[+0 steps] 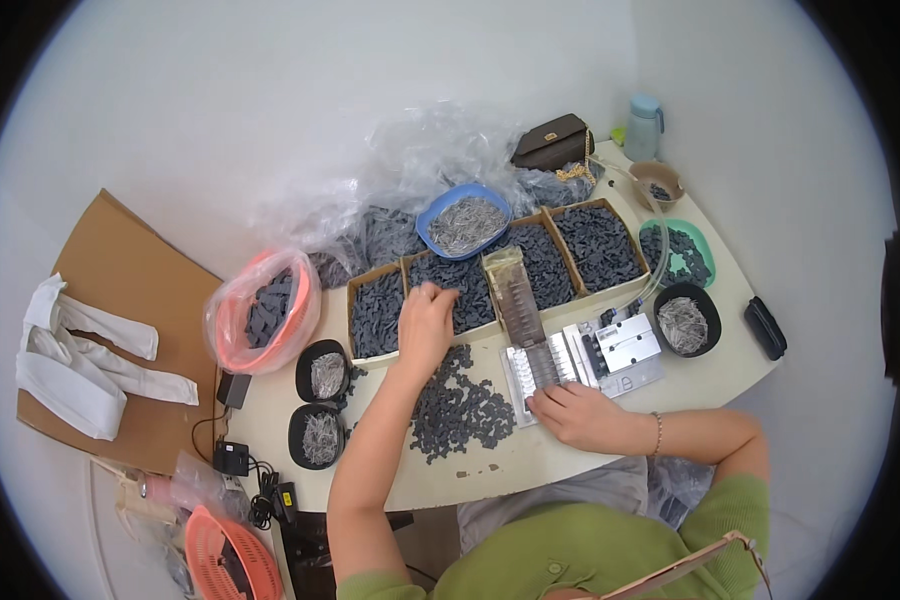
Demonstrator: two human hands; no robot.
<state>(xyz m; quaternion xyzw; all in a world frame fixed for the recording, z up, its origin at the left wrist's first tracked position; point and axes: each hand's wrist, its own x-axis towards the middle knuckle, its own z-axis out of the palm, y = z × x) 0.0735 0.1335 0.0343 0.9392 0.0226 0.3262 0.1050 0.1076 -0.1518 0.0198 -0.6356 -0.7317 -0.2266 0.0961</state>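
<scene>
My left hand [427, 322] hovers at the front edge of the divided cardboard box [475, 331], which is filled with small dark grey pieces. Its fingers are pinched together, and whatever they hold is too small to make out. Bent over the lower end of a long dark strip with a toothed pattern [519, 305] is my right hand [574, 412], fingers closed; what they grip is hidden. That strip lies across a silver metal fixture [567, 353] with a white block [627, 343] on its right. Loose dark pieces [460, 412] are heaped between my hands.
Black bowls of metal pins stand at left [318, 436] and right [686, 318]. A blue tray [422, 222] of pins rests behind the box. Around it are a plastic-lined orange basket [222, 345], a green tray [710, 262], a black case [765, 328] and a clear hose [660, 225].
</scene>
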